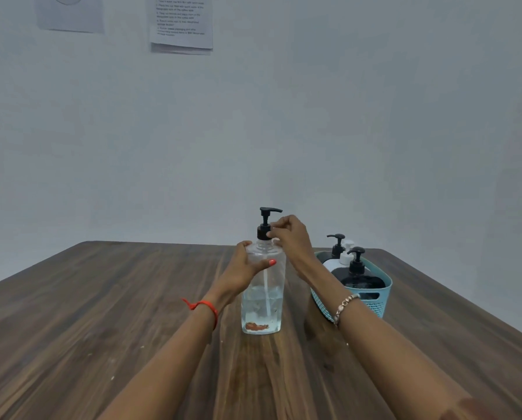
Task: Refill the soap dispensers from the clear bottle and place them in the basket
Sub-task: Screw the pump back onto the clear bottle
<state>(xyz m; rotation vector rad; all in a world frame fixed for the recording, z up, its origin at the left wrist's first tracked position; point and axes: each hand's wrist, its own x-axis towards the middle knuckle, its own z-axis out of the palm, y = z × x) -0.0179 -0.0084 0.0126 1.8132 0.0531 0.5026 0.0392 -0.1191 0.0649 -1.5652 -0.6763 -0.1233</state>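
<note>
The clear bottle point(262, 304) stands upright on the wooden table point(102, 313), about a third full of clear liquid, with a black pump top point(266, 221). My left hand point(244, 268) is wrapped around its upper body. My right hand point(290, 234) pinches the black collar of the pump. To the right sits a light blue basket point(377, 301) holding a black dispenser point(358, 275) at the front and, behind it, a white dispenser point(332, 263) with a black pump; a white pump top shows between them.
The table runs back to a pale wall point(284, 131) with printed sheets point(182, 22) pinned high up. The basket stands close to my right forearm and the table's right edge.
</note>
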